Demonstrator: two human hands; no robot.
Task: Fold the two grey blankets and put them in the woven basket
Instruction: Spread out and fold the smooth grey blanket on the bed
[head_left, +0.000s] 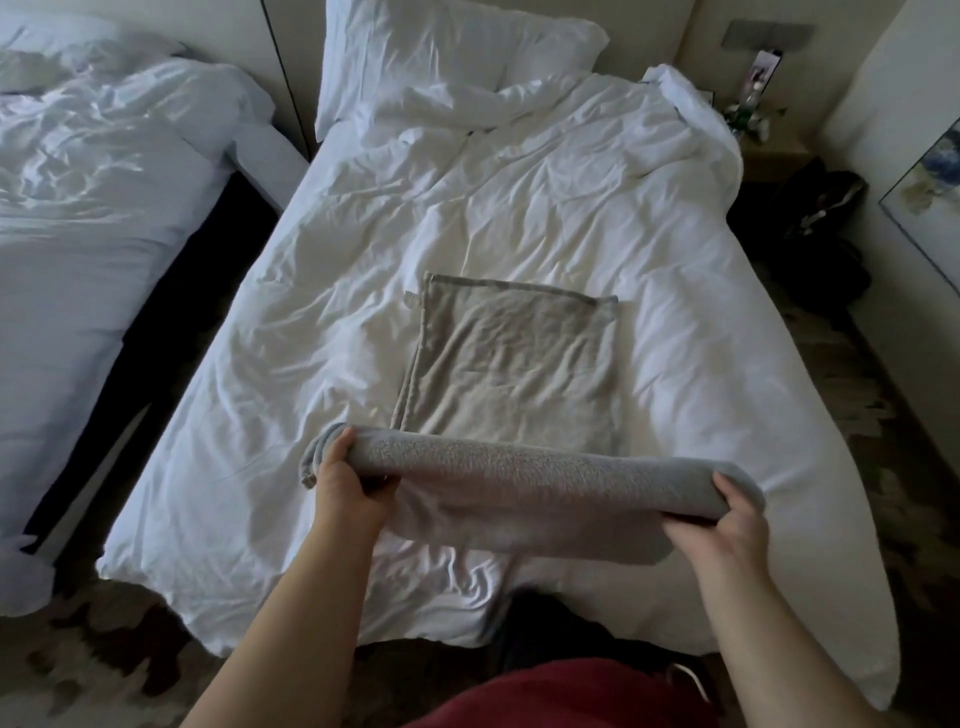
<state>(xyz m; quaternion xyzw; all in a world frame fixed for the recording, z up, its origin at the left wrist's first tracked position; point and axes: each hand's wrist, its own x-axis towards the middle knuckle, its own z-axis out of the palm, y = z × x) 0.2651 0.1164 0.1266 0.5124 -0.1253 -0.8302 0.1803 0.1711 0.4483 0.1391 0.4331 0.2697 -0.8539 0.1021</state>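
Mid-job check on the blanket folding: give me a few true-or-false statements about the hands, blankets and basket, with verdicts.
1. The left hand and right hand grip opposite ends of one grey blanket. True.
2. A second blanket lies flat on the bed, beyond the hands. True.
3. The woven basket stands on the bed. False: no basket is in view.
4. The held blanket is spread wide open. False: it is gathered into a long folded bundle.
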